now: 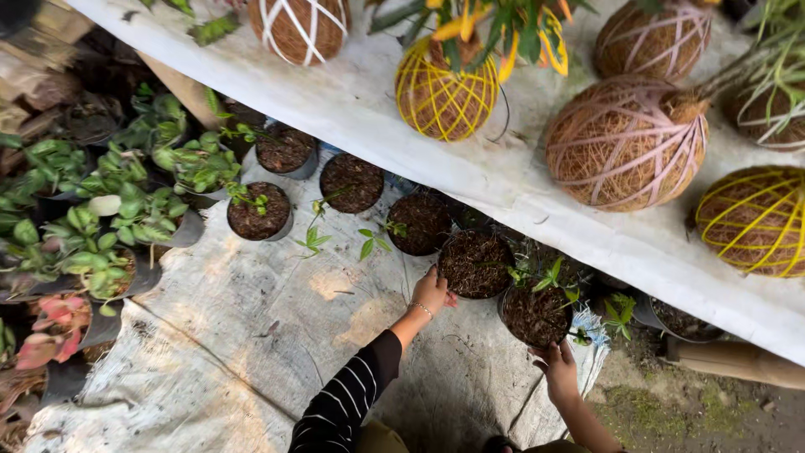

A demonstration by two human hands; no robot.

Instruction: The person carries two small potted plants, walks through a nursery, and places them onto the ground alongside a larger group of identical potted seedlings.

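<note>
1. Left hand (430,291): striped black sleeve, thin bracelet at the wrist; fingers closed on the near rim of a black nursery pot (476,264) filled with dark soil.
2. Right hand (558,367): bare forearm; fingers laid against the lower edge of a second soil-filled pot (535,316) bearing a small green seedling (549,274). Whether the fingers are gripping it cannot be told.
3. The two pots stand just beside each other on a pale ground sheet (251,335), partly under the edge of a white-covered bench (352,101).
4. Further pots of soil run in a row to the left along the bench edge.
5. Far left: potted leafy green plants (109,210), one with pink leaves (52,323).
6. On the bench: coir moss balls wrapped in yellow string (444,92), pink string (625,143) and white string (299,27).
</note>
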